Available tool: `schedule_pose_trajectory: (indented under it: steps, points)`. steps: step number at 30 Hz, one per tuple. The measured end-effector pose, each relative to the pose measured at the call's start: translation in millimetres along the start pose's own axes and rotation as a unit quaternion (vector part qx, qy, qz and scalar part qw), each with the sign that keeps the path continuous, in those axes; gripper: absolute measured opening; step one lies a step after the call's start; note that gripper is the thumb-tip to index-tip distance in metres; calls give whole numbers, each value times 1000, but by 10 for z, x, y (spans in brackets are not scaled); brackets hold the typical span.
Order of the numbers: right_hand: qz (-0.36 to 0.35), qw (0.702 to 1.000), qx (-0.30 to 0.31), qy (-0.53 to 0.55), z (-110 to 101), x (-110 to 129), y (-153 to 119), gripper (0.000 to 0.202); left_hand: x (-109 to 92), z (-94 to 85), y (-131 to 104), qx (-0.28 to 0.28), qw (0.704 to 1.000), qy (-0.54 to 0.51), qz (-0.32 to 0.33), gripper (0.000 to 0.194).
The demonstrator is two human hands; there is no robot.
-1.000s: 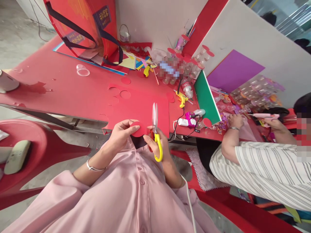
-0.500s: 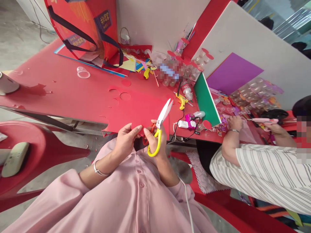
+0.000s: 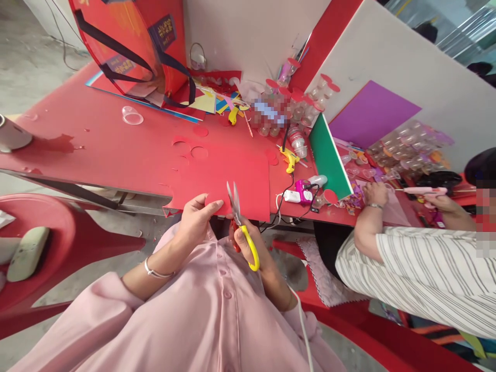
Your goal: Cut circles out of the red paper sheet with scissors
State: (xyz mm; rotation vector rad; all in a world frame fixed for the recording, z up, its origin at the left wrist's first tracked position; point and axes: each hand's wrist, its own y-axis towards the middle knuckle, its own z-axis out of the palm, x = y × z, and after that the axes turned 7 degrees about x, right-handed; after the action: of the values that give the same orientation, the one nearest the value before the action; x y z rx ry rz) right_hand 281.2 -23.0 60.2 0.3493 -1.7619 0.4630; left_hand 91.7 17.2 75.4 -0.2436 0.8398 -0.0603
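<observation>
My right hand (image 3: 250, 243) grips yellow-handled scissors (image 3: 240, 222), blades pointing up and away over the near edge of a red paper sheet (image 3: 228, 178). My left hand (image 3: 196, 217) pinches a round red paper piece (image 3: 217, 202) just left of the blades. The sheet lies on the red table (image 3: 96, 150) and has round holes cut out of it near its far left corner.
A co-worker in a striped shirt (image 3: 418, 274) sits at right, holding a glue gun (image 3: 420, 191). A yellow glue gun (image 3: 289, 157), a pink device (image 3: 302, 191), a green board (image 3: 329, 157), purple paper (image 3: 372, 111), clear cups and a red bag (image 3: 132, 46) crowd the table. Red chair (image 3: 58, 243) at left.
The scissors swung from tilted right back to nearly upright and came closer to the red paper piece. My left hand stayed on the piece at the sheet's near edge.
</observation>
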Motion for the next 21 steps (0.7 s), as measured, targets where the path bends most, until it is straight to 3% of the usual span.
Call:
schedule_pose_trajectory:
  steps: [6, 21]
  points:
    - [-3, 1000, 28, -13, -48, 35, 32, 80, -73, 57, -31, 14, 999, 30, -19, 38]
    - [-24, 999, 7, -34, -66, 70, 27, 69, -88, 52, 3, 37, 999, 30, -19, 34]
